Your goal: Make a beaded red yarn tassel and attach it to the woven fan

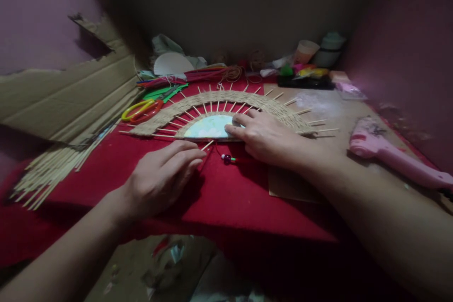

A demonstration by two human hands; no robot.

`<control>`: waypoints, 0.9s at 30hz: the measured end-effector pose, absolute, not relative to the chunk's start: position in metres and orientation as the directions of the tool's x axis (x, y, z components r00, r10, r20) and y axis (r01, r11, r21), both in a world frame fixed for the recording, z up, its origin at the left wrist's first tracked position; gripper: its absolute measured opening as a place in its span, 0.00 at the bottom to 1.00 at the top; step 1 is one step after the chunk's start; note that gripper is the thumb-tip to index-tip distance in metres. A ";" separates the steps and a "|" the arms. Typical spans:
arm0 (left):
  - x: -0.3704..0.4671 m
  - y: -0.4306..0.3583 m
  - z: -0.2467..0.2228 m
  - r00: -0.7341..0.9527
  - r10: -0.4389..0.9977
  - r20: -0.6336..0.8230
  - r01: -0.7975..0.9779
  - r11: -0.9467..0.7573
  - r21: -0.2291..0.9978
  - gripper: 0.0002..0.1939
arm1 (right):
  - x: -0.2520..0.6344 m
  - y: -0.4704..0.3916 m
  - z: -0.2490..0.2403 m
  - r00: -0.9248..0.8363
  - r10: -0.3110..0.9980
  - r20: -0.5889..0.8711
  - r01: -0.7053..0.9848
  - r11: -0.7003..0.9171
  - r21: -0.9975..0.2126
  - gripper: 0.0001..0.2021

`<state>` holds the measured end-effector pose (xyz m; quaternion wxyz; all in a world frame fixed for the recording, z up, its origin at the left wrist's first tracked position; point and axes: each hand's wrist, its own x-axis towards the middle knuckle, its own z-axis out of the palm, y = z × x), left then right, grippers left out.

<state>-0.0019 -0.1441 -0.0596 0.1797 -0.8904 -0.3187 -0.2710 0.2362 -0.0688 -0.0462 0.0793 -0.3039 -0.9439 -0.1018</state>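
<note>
A half-round woven fan [191, 102] lies on the red cloth, thin sticks radiating through its band of braided cord. At its base is a pale blue half-circle [208, 126]. My right hand [264, 134] rests on the right part of this half-circle, fingers spread and pressing down. Just in front of the fan, my left hand [164, 172] is closed around a short thin stick [207, 145], whose tip pokes out past the fingertips. Between the hands, a dark red bead [227, 159] on a cord lies on the cloth beside a smaller pale bead.
Scissors with yellow and orange handles [143, 110] lie left of the fan. Many loose sticks [53, 165] lie farther left by torn cardboard [71, 89]. A pink glue gun [392, 151] sits at the right on a brown board [293, 186]. Cups and craft supplies line the back.
</note>
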 end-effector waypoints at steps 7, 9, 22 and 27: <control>-0.001 -0.144 -0.058 0.664 0.489 0.566 0.664 -0.733 -0.147 0.09 | 0.236 -0.069 -0.046 -0.803 0.553 0.222 0.588 0.795 0.147 0.16; -0.001 -0.142 -0.059 0.667 0.493 0.559 0.668 -0.728 -0.156 0.09 | 0.236 -0.069 -0.046 -0.802 0.555 0.222 0.589 0.795 0.142 0.16; -0.003 -0.137 -0.051 0.556 0.559 0.615 0.690 -0.723 0.033 0.08 | 0.237 -0.067 -0.049 -0.802 0.556 0.219 0.590 0.795 0.141 0.15; -0.007 -0.147 -0.050 0.399 0.593 0.699 0.662 -0.714 0.228 0.11 | 0.236 -0.068 -0.047 -0.796 0.568 0.209 0.599 0.789 0.137 0.16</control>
